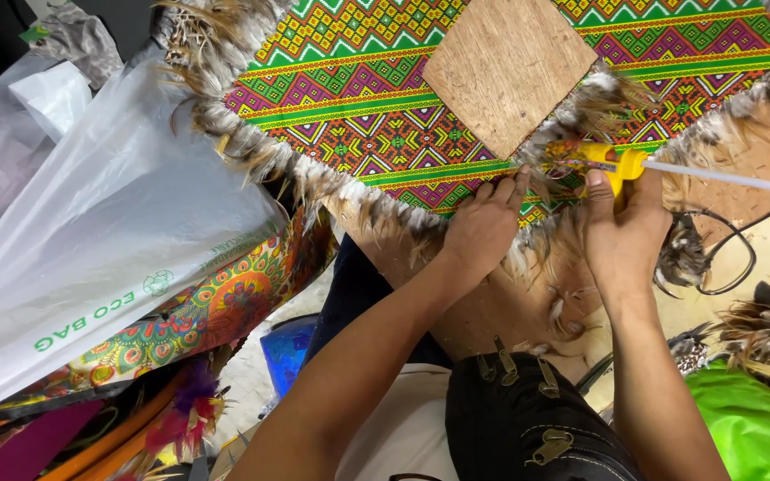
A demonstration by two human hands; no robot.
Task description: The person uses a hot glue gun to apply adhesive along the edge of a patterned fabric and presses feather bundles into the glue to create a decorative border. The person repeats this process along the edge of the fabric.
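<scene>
Feathers being glued along a patterned cloth panel.
A plastic bag (109, 223) lies at left; the feather edge (385, 214) of the cloth panel (358, 98) is pressed flat under the left hand (483, 227), while a yellow glue gun (612, 165) is gripped by the right hand (621, 236). Fingertips could be burnt by stray glue.

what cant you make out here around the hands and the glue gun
- Glue gun nozzle tip, head view: buried in feathers, so contact with the patterned panel is unclear.
- Glue gun grip and trigger: covered by the right hand.
- Left hand fingertips: sunk into the feather fringe.
- White stick at the gun's back: cut off by the right edge.
- Panel's top: cut off by the upper edge.
</scene>
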